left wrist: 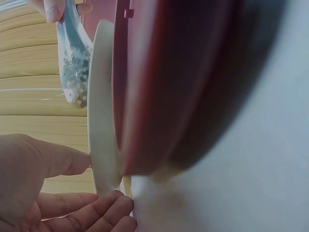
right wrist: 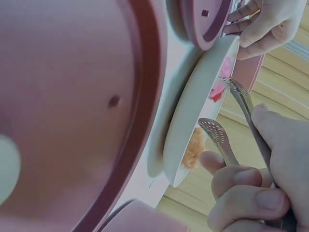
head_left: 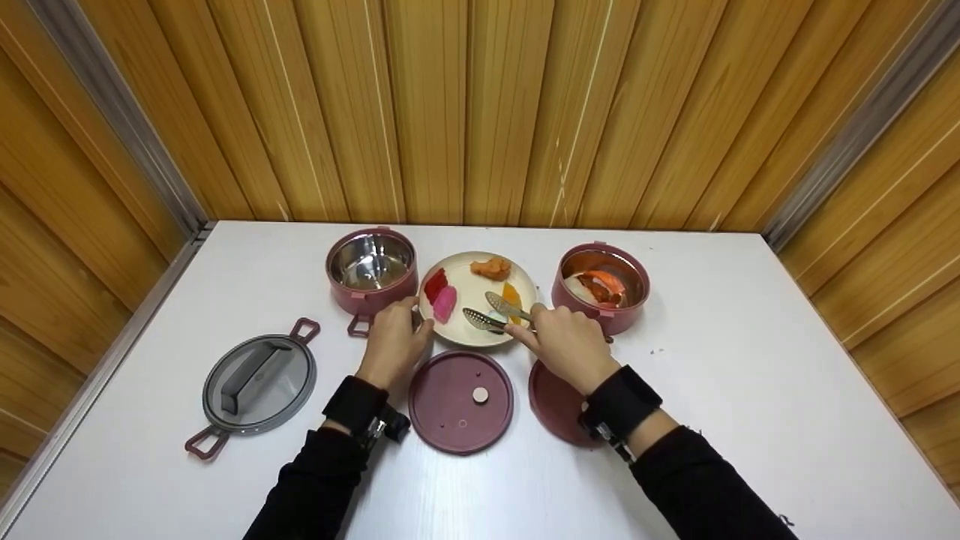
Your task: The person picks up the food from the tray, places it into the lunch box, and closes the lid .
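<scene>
A cream plate stands between two pots, holding a drumstick-like fried piece, a red piece, a pink piece and a yellow-orange piece. My left hand pinches the plate's left edge, thumb on the rim and fingers low along the side. Metal tongs with perforated heads are gripped in my right hand. Their spread heads hang over the plate's near right part, beside the yellow-orange piece, with no food visibly clamped between them.
Left of the plate is a maroon steel-lined pot with a bare inside. The right pot contains orange-red and brown food. Two maroon round lids lie in front, the right one partly under my hand. A grey lid lies far left.
</scene>
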`<state>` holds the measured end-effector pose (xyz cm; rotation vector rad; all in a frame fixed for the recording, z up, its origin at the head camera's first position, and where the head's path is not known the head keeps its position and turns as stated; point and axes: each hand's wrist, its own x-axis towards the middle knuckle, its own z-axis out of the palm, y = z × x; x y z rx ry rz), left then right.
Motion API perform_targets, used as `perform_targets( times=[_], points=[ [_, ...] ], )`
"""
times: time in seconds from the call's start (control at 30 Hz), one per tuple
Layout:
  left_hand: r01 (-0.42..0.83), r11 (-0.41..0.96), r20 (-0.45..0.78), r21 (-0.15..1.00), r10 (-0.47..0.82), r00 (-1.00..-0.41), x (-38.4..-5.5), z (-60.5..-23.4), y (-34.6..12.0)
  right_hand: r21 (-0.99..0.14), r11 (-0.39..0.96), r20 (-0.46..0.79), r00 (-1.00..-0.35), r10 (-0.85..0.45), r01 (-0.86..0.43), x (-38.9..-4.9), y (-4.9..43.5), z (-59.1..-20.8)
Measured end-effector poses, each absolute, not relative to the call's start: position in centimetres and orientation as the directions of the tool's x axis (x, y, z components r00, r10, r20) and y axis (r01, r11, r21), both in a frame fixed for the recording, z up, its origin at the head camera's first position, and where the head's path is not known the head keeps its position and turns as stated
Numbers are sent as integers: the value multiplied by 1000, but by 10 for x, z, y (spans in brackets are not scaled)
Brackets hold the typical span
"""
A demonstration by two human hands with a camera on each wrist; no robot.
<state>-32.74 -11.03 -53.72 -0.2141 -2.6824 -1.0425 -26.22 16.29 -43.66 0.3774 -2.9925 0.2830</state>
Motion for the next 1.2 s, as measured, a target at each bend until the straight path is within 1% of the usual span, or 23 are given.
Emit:
perform_targets(
  times=[0.3,0.5,0.63,0.67,0.77,0.87,0.9,1.2],
  points=[
    [199,749,250,632,46,-967,-326,-534,-109,-238,942,74,-971,-227,-238,-271,143,-434],
    [200,747,250,634,46,-967,-325,-533,-109,-245,944,79,-975,-208,-221,-275,127,-436],
    [197,751,249,630,45,-967,-326,-534,-110,-253,942,124,-973,-196,-222,-275,116,-440],
    [198,755,252,625,45,-967,-326,-535,-110,-243,940,168,-965,-203,-240,-284,118,-454],
    [201,766,260,610,46,-965,-328,-537,-110,-214,940,233,-948,-214,-265,-283,113,-457],
    [203,775,263,598,50,-964,-329,-538,-110,-179,946,271,-938,-217,-271,-282,111,-460],
    [202,775,260,599,50,-964,-329,-539,-110,-178,949,250,-945,-211,-259,-274,106,-448],
    [207,764,260,612,53,-964,-326,-537,-110,-141,963,228,-954,-195,-230,-272,114,-447]
  ],
)
